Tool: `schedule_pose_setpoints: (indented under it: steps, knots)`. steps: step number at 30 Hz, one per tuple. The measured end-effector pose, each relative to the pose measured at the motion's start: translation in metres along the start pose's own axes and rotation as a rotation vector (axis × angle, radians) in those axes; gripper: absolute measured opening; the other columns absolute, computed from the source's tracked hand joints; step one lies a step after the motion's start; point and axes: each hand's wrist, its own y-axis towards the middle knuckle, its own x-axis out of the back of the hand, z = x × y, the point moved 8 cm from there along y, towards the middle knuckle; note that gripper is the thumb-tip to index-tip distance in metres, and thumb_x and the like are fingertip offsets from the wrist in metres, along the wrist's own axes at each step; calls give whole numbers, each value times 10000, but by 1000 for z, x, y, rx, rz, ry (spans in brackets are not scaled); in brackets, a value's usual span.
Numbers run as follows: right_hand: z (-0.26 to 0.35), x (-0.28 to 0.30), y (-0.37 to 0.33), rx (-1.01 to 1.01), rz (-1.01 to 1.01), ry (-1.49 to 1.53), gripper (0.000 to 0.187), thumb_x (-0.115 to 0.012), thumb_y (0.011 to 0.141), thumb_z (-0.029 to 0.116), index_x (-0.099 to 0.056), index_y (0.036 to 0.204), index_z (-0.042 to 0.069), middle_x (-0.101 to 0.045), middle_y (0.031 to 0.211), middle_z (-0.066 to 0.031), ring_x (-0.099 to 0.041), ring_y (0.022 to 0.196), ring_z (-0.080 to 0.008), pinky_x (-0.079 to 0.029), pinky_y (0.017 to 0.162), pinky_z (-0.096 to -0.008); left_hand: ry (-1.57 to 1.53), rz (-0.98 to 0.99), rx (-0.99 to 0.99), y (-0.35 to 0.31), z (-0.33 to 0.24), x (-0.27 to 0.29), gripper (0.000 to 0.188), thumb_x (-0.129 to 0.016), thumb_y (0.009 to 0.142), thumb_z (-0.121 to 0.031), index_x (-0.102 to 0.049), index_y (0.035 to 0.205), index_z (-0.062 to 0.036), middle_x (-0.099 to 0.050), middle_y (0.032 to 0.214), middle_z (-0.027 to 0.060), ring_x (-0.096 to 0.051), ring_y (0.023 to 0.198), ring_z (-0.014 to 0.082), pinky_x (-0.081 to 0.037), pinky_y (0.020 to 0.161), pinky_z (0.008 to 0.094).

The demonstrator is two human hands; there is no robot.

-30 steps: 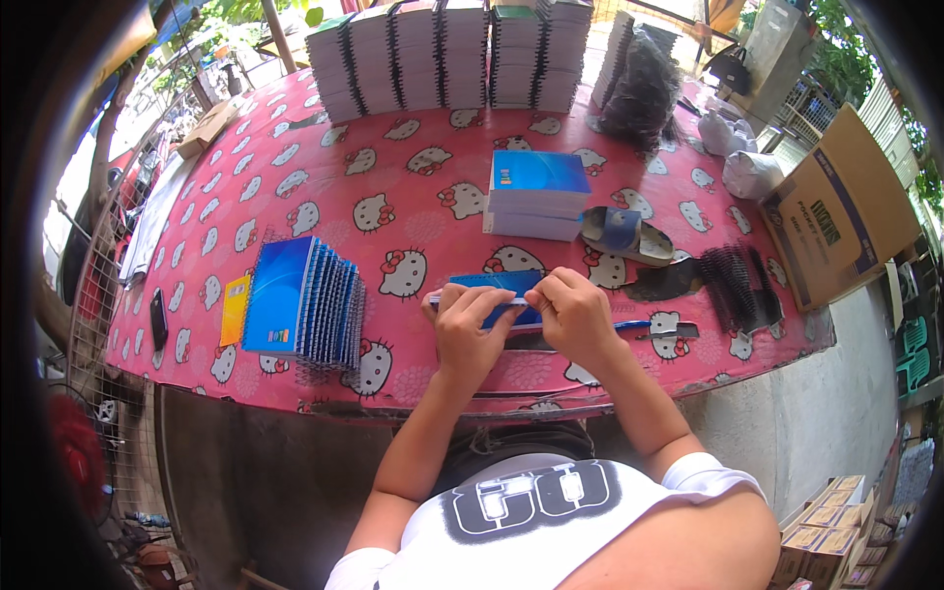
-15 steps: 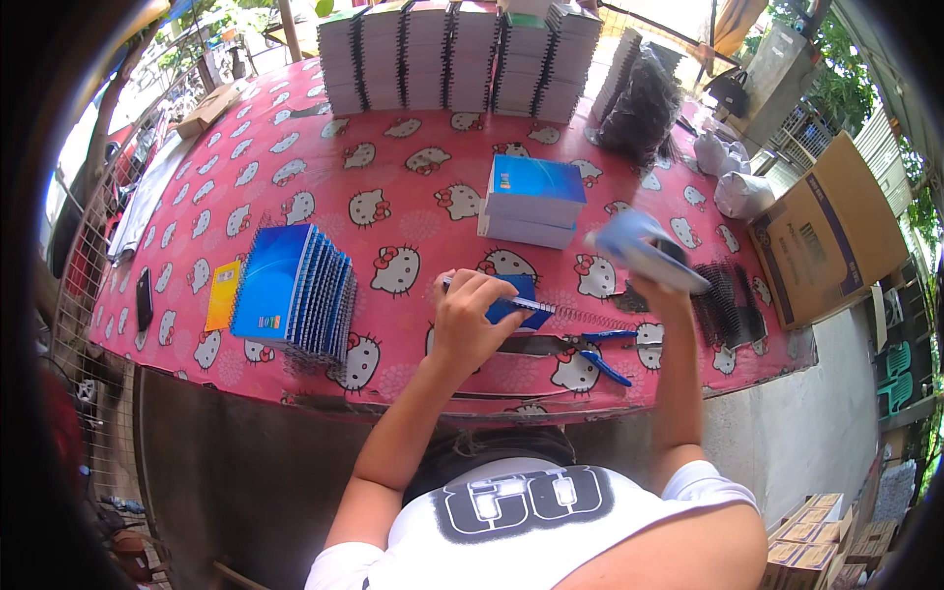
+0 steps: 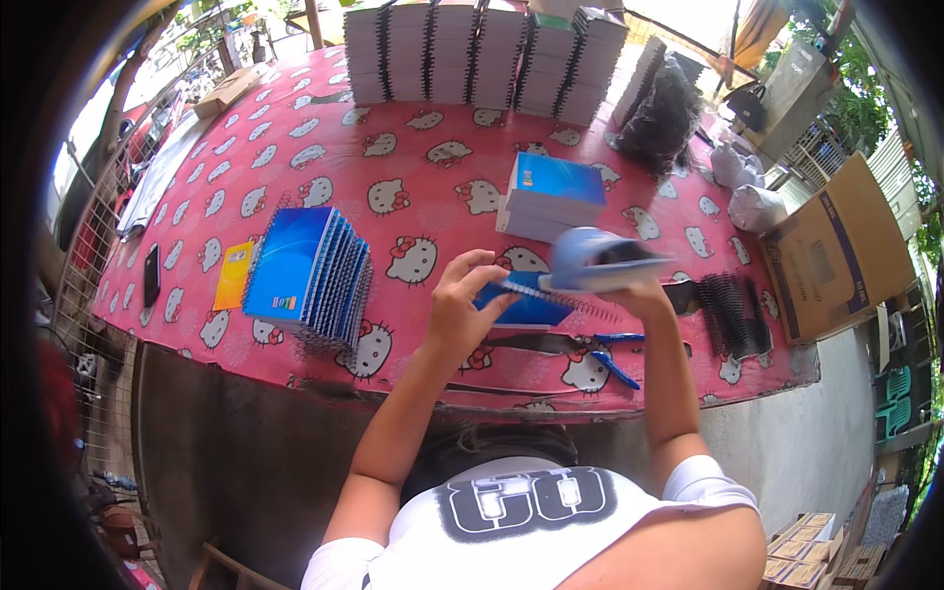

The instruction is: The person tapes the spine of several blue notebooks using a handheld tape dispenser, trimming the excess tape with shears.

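A blue-covered notebook (image 3: 536, 313) lies at the near middle of the table, with a spiral coil (image 3: 590, 307) along its far edge and trailing past its right end. My left hand (image 3: 466, 295) grips the notebook's left end, thumb at the coiled edge and fingers curled. Wrapped round a light-blue hand-held tool (image 3: 595, 258) is my right hand (image 3: 634, 297); motion smears the tool, so its exact kind is unclear. The tool's narrow tip is at the coil; whether they touch I cannot tell. Blue-handled pliers (image 3: 616, 369) lie just right of the notebook.
Coil-bound blue notebooks (image 3: 295, 261) are stacked at left, beside a yellow booklet (image 3: 234, 275) and a phone (image 3: 151, 275). Unbound books (image 3: 556, 202) sit beyond my hands. Black coils (image 3: 730, 315) and a cardboard box (image 3: 836, 256) are right. Tall book stacks (image 3: 447, 59) line the back.
My right hand has swung the tool leftward from the right, bringing its tip to the coil. My left hand stays at the notebook, its fingers slightly raised. The view has shifted a little.
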Motion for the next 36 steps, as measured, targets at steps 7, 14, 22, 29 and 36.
schedule_pose_setpoints:
  steps: [7,14,22,29,36]
  knots:
    - [20,-27,23,22,48,-18,333,-759,654,69,-618,952,21,-663,819,-71,-628,759,-157,-493,676,-306,-473,-55,370,-13,42,5,318,-730,796,44,-692,1105,-21,-688,1061,62,-652,882,101,-543,733,227]
    - [16,-40,35,50,54,-315,329,-711,678,59,-594,986,47,-666,868,-170,-665,809,-293,-498,717,-355,-587,-25,472,-22,58,6,381,-697,818,73,-651,1188,-2,-706,1030,89,-662,884,107,-561,748,233]
    - [-51,98,-32,-290,-683,-827,384,-723,726,156,-591,1066,37,-663,1012,-207,-635,978,-387,-501,816,-459,-719,15,479,-19,50,3,245,-766,791,-6,-670,1017,6,-698,1026,97,-653,870,111,-561,740,245]
    - [-15,36,-106,-68,-211,-832,604,-758,750,272,-553,1250,4,-552,1268,-218,-503,1187,-406,-425,979,-458,-204,-144,-156,-25,-26,25,276,-788,729,45,-679,974,-19,-694,1016,117,-668,866,168,-558,710,267]
    - [17,-25,-128,6,-165,-617,506,-741,785,238,-597,1227,38,-570,1085,-174,-539,1034,-332,-450,891,-430,-248,-104,54,-48,-3,-4,227,-778,733,60,-693,942,32,-674,1029,131,-669,884,153,-586,740,271]
